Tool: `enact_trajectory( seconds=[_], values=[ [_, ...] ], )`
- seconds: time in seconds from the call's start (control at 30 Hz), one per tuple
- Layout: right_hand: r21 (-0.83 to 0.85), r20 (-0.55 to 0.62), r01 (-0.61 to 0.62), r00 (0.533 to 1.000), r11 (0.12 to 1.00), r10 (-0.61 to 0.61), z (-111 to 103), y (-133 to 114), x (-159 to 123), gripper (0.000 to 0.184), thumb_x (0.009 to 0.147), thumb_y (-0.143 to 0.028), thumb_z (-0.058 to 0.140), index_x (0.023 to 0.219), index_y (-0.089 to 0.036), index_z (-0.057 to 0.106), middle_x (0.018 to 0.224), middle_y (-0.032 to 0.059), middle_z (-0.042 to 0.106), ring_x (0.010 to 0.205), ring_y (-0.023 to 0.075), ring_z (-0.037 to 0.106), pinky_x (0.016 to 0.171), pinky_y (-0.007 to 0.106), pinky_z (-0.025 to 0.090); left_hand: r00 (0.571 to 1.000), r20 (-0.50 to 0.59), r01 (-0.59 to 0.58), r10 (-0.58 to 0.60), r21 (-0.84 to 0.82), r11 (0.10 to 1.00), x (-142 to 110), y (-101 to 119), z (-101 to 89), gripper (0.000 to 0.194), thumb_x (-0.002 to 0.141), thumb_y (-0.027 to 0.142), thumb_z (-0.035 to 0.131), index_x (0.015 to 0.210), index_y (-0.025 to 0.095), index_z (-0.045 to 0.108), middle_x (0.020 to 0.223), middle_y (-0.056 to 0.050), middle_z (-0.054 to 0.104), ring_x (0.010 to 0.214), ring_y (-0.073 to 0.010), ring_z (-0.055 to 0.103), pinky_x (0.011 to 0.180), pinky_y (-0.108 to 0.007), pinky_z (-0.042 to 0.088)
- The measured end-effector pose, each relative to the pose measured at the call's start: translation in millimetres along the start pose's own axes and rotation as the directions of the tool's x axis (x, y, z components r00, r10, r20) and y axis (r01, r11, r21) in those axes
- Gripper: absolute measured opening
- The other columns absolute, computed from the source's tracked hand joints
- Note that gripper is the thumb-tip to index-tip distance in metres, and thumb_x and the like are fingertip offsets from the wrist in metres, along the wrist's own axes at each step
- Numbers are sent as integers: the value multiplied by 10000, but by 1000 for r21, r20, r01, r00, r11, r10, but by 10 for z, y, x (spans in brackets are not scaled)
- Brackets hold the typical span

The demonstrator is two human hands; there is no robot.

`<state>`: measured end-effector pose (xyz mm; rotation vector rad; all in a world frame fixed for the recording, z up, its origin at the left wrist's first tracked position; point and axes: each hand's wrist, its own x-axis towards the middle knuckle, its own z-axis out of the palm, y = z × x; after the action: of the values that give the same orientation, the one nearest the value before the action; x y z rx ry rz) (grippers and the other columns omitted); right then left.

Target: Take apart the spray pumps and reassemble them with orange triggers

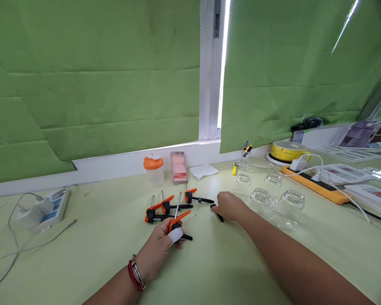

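My left hand is closed around an orange-and-black clamp-like tool with an upright metal rod. White tape covers the thumb. To the right, my right hand pinches a small black piece at the table surface; its full shape is hidden by the fingers. Behind my left hand lie more of the orange-and-black tools: one at left, one in the middle and one farther back. Their metal rods point up or away, and black handles extend to the right.
An orange-lidded cup, a pink box and white paper stand or lie at the back. Clear glass jars are right of my right hand, near an orange power strip. A white power strip with cables lies left.
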<state>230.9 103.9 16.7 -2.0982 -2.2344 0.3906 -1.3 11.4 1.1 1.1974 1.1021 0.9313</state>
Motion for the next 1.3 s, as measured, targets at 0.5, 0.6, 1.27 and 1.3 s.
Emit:
enact_trajectory(
  seconds=[0.5,0.6,1.27,1.3],
  values=[
    [-6,92,256,963,967,-254,-65,-59,-111,65,670,-202,570,710,-161,602,771,63,610,623,150,529,479,233,282,995,-101,-7,-28,-328,945,87,-43,-56,222,787,318,625,941,171,562,926,-47,579,789,-162,600,715,-320,504],
    [100,85,489,864,867,-497,-36,-190,-253,57,679,-235,567,681,-179,571,681,12,578,561,109,453,462,223,246,995,-101,-16,-20,-349,937,94,-42,-59,194,795,307,618,917,166,561,885,-47,591,768,-165,609,672,-303,503],
    [276,-85,662,739,697,-668,279,-443,-393,50,771,-197,512,800,-181,549,775,-1,572,660,109,449,553,211,289,989,-146,-48,27,-140,989,76,-132,-100,376,612,116,710,931,214,537,913,-4,576,840,-140,538,736,-260,436],
    [295,-92,658,741,693,-665,285,-446,-394,63,777,-196,512,819,-181,557,791,3,581,674,113,461,567,214,302,987,-158,-47,27,-128,991,81,-145,-105,374,613,125,707,935,216,540,916,-5,577,841,-143,538,734,-262,436]
  ],
)
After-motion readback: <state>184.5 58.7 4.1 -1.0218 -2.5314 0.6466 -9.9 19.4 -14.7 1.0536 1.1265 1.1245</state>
